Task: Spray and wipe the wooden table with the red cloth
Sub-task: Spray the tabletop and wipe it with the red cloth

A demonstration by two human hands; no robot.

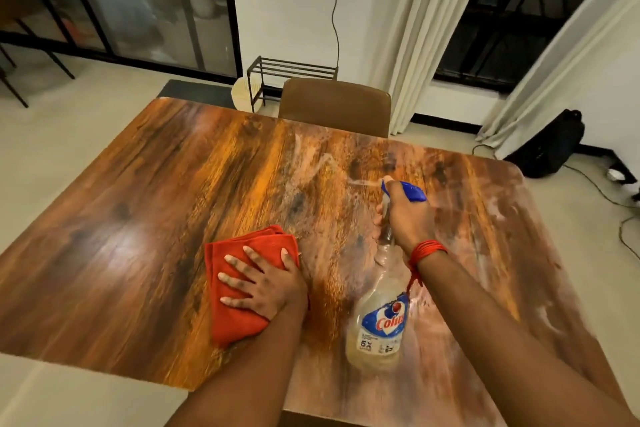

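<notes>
The wooden table (145,204) fills the middle of the view, with whitish smears and wet streaks over its right half. A folded red cloth (239,319) lies flat near the front edge. My left hand (263,282) presses on it with fingers spread. My right hand (407,215) grips the neck of a clear spray bottle (379,329) with a blue trigger head, held above the table right of the cloth. A thin mist leaves the nozzle toward the left. A red thread band circles my right wrist.
A brown chair (334,104) is tucked in at the table's far edge. Behind it stand a black metal rack (291,68) and white curtains (415,38). A black bag (550,146) and cables lie on the floor at right.
</notes>
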